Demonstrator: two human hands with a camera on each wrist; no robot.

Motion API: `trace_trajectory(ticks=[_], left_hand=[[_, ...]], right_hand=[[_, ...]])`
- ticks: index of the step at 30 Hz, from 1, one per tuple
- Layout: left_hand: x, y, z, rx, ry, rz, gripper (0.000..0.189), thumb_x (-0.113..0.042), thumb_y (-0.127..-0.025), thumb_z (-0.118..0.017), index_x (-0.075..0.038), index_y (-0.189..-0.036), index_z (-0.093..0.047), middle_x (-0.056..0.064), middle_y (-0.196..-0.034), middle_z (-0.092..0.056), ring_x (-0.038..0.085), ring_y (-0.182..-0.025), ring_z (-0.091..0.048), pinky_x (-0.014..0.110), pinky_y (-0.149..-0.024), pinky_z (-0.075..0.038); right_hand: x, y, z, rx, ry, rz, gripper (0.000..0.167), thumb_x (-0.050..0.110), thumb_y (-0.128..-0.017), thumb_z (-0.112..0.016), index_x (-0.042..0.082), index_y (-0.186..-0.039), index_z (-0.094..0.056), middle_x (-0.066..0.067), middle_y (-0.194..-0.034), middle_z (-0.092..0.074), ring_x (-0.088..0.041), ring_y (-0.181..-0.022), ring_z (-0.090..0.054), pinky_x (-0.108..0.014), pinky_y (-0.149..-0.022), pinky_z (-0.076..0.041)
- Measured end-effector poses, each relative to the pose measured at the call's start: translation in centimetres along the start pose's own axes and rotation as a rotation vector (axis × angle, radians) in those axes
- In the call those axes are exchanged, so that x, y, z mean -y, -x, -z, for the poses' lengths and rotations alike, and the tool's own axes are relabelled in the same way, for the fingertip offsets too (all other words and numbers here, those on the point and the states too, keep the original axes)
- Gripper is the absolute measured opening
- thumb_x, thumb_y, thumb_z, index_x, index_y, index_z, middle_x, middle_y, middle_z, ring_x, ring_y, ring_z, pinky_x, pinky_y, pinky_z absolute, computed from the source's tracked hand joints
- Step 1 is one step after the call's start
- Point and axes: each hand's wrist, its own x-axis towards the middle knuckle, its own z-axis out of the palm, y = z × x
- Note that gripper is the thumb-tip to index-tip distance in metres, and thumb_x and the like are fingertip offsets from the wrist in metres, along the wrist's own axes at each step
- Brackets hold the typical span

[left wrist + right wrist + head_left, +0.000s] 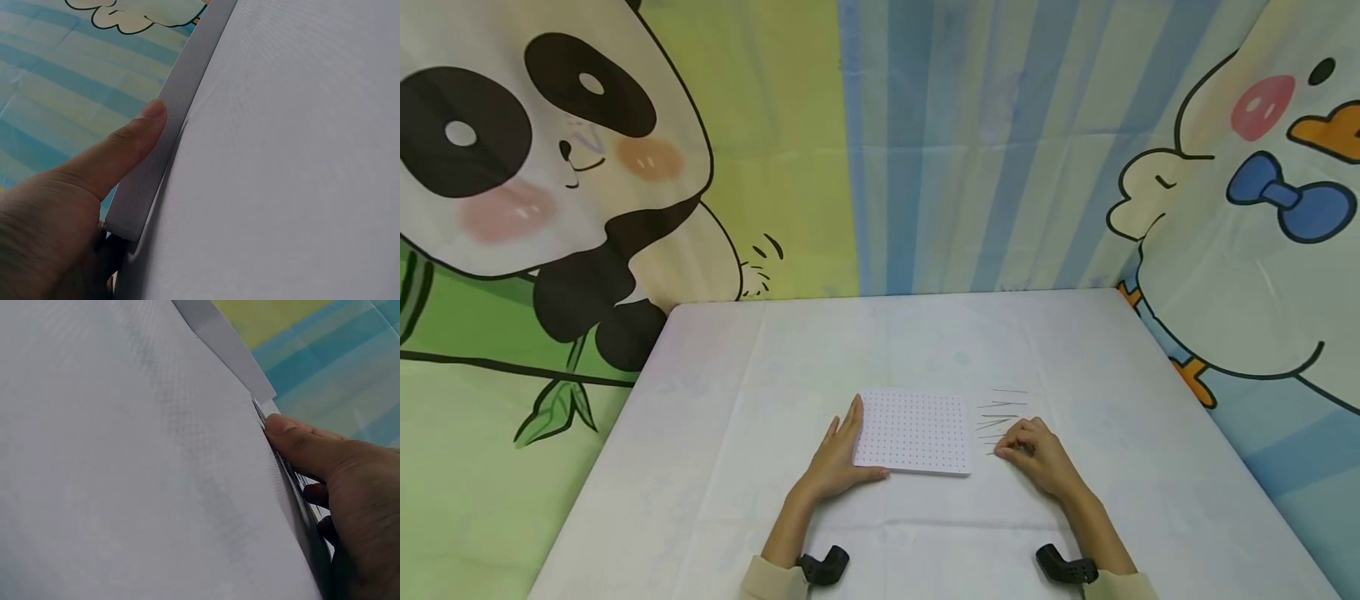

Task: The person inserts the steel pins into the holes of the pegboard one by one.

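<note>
left hand [841, 457] lies open along the left side of a white dotted board [913, 433], fingers straight against that edge and thumb along the near one, so it's bracing the corner more than gripping it. right hand [1037, 454] is curled, thumb and fingertips pinching the nearest thin stick [991, 453] as far as i can make out on my feed; one end pokes out toward the board. the other sticks [1000, 416] lie in a loose column on the table [790, 375], beyond those fingertips and just to the right of the board, not touching it.

for doing this bit well, i'd want the pinch firm and square across the stick, since something that skinny would probably roll or swivel. lift straight up rather than dragging imo, or the neighbours might get knocked. light pressure from the left looks like plenty; pushing harder could skate the board sideways. right wrist view is too edge-on for me to judge the grip angle, so i'd trust the head view.
</note>
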Motion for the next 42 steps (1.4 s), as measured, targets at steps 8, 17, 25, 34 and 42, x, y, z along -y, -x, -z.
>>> trace_trajectory(ticks=[8,17,25,34,42], left_hand=[[0.1,0.1,-0.1,-0.004,-0.021,-0.006,0.123,-0.056,-0.065,-0.075,-0.003,-0.147,0.000,0.009,-0.154,-0.001,0.016,-0.139,-0.006,0.039,-0.112,0.001],[-0.1,0.0,0.0,0.014,-0.043,0.011,0.123,-0.056,-0.066,-0.075,-0.004,-0.147,0.002,0.007,-0.154,0.001,0.014,-0.139,-0.005,0.037,-0.112,0.001],[-0.4,0.0,0.3,0.012,-0.047,0.007,0.122,-0.053,-0.067,-0.075,-0.002,-0.147,0.001,0.009,-0.154,0.000,0.016,-0.139,-0.006,0.038,-0.112,0.000],[-0.5,0.1,0.4,0.008,-0.055,0.009,0.121,-0.052,-0.067,-0.076,-0.002,-0.147,0.000,0.010,-0.154,-0.001,0.016,-0.139,-0.006,0.039,-0.112,-0.001],[-0.5,0.0,0.3,0.011,-0.062,0.015,0.121,-0.054,-0.067,-0.075,-0.002,-0.147,0.000,0.009,-0.154,-0.001,0.015,-0.139,-0.006,0.038,-0.112,-0.001]], right_hand=[[4.0,-0.3,-1.3,-0.143,-0.233,-0.061,0.006,0.003,-0.086,-0.063,0.007,-0.090,-0.065,-0.006,-0.084,-0.064,-0.013,-0.077,-0.057,-0.014,-0.073,-0.046],[8.3,-0.5,-2.7,-0.107,-0.406,0.054,0.010,-0.012,-0.083,-0.058,-0.004,-0.090,-0.059,-0.015,-0.080,-0.063,-0.024,-0.068,-0.063,-0.026,-0.064,-0.054],[9.3,-0.4,-3.0,-0.096,-0.345,0.148,0.012,-0.011,-0.078,-0.065,-0.004,-0.087,-0.061,-0.015,-0.083,-0.064,-0.023,-0.076,-0.064,-0.024,-0.066,-0.054],[9.4,-0.6,-3.1,-0.097,-0.265,0.197,0.019,-0.016,-0.073,-0.067,-0.004,-0.086,-0.060,-0.014,-0.080,-0.064,-0.023,-0.072,-0.064,-0.023,-0.066,-0.054],[9.5,-0.7,-3.0,-0.097,-0.234,0.237,0.022,-0.019,-0.069,-0.067,-0.005,-0.085,-0.060,-0.015,-0.079,-0.064,-0.027,-0.071,-0.064,-0.025,-0.066,-0.054]])
